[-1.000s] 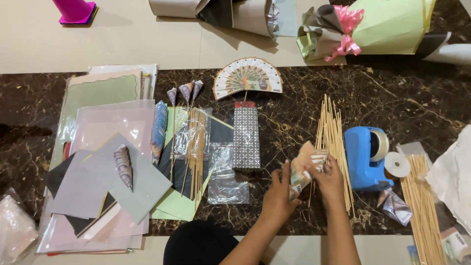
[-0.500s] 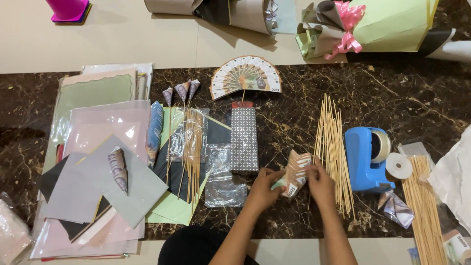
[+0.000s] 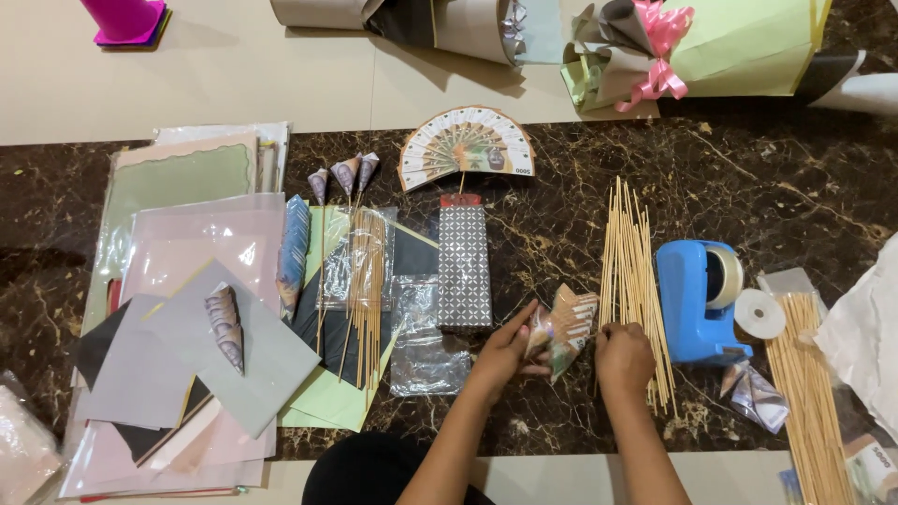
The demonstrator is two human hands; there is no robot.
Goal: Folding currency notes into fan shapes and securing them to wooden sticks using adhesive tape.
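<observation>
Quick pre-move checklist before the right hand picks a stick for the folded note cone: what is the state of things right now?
1. Folded note cone held by the left hand: ok, fingers pinch its left edge.
2. Right hand on the loose wooden sticks: ok, fingertips rest on the lower part of the pile.
3. Single stick separated from the pile: cannot tell, the fingers hide it.
4. Blue tape dispenser within reach: ok, it stands just right of the sticks.
5. Cone closed and ready for a stick: cannot tell, its tip is behind the left hand.
6. Marble tabletop near the hands free of clutter: ok, bare stone shows between the wrists.
</observation>
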